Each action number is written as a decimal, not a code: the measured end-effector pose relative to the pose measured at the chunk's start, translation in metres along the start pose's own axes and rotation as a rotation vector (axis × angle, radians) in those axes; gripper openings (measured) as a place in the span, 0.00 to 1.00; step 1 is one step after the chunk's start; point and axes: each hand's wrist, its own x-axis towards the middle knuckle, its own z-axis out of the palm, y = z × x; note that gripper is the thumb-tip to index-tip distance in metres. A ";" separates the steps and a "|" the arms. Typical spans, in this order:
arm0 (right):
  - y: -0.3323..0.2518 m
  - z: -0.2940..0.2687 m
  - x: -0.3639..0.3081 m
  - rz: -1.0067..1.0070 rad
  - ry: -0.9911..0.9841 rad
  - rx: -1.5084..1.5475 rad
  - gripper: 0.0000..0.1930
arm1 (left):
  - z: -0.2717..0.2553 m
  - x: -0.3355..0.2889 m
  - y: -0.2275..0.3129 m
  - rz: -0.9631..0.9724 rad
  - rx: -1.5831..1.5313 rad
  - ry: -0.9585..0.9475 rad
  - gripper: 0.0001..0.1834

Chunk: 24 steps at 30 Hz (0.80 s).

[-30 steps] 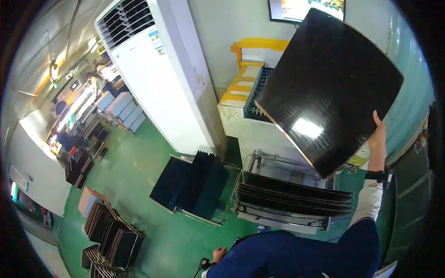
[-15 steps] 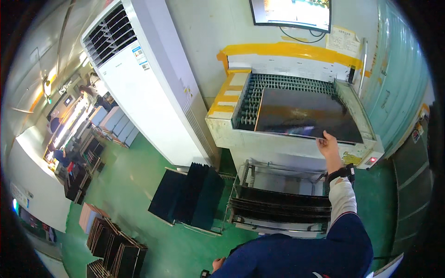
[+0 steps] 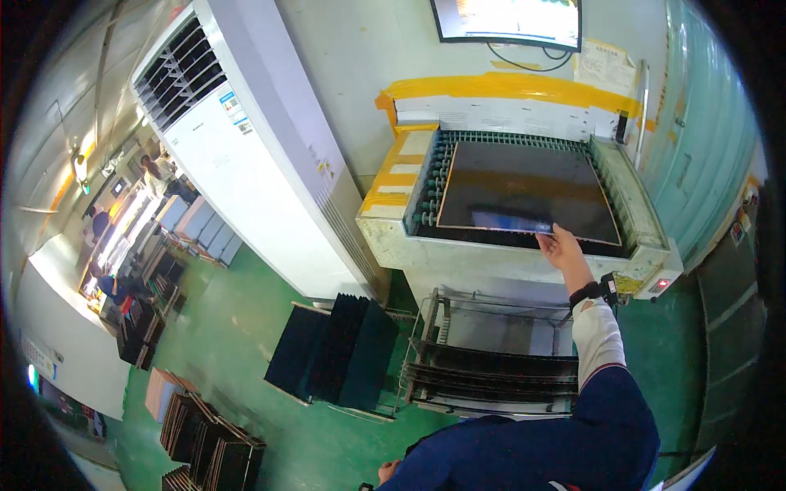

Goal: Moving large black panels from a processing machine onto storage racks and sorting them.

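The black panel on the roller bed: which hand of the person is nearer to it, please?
Right. The right hand is at the near edge of the black panel; the left hand is low beside the body, well away from it.

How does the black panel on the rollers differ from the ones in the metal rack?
The black panel on the rollers lies broad face up; the racked panels overlap, largely hiding their faces. The black panel is single; the racked panels are several. The right hand is at the black panel's near edge; no hand touches the racked panels. Both are thin and dark.
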 end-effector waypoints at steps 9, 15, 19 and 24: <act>-0.010 0.016 0.035 -0.272 0.184 -0.610 0.14 | 0.005 0.000 -0.004 0.124 -0.011 0.007 0.23; 0.010 0.035 0.018 -0.770 0.407 -1.982 0.22 | 0.006 -0.005 0.012 0.102 0.016 0.024 0.22; 0.006 0.032 0.030 -0.756 0.372 -1.960 0.22 | 0.011 -0.002 0.016 0.104 0.032 0.023 0.22; -0.009 0.034 0.049 -0.685 0.296 -1.976 0.24 | 0.015 -0.001 0.019 0.104 0.049 0.027 0.22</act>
